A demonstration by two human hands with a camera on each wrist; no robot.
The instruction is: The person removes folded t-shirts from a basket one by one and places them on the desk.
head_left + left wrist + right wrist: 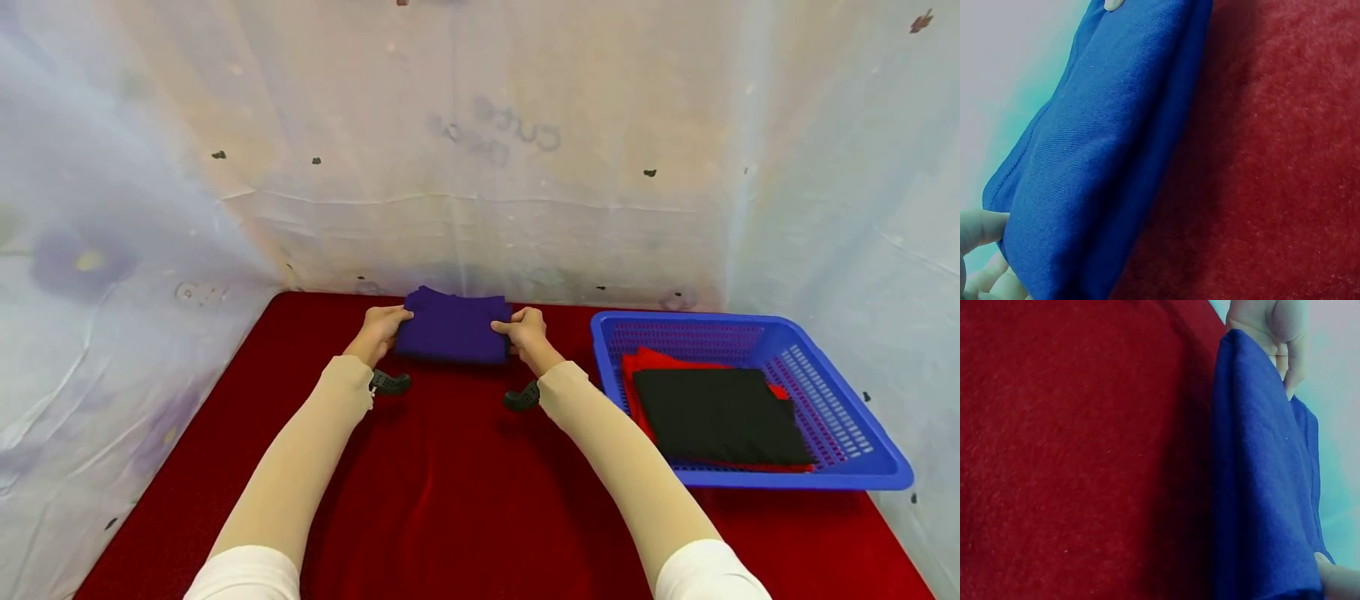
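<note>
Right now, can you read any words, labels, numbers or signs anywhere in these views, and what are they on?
Faint grey writing on the pale plastic backdrop sheet: mirrored and blurred, unreadable.
Folded purple cloth held by left hand and right hand: no label shows.
Blue plastic perforated basket, folded black cloth, red velvet tabletop: no text.

This looks like a makeshift recording booth rather than a lived-in room. Thin, creased plastic sheeting (480, 167) printed with faint flowers hangs on three sides as a backdrop, closing off whatever lies behind it. The desk (465, 500) is covered edge to edge in plush red cloth. At its right stands a blue perforated plastic basket (840, 417) holding folded red and black cloths (716, 417). Small black devices (390, 383) are strapped at the person's wrists.
</note>
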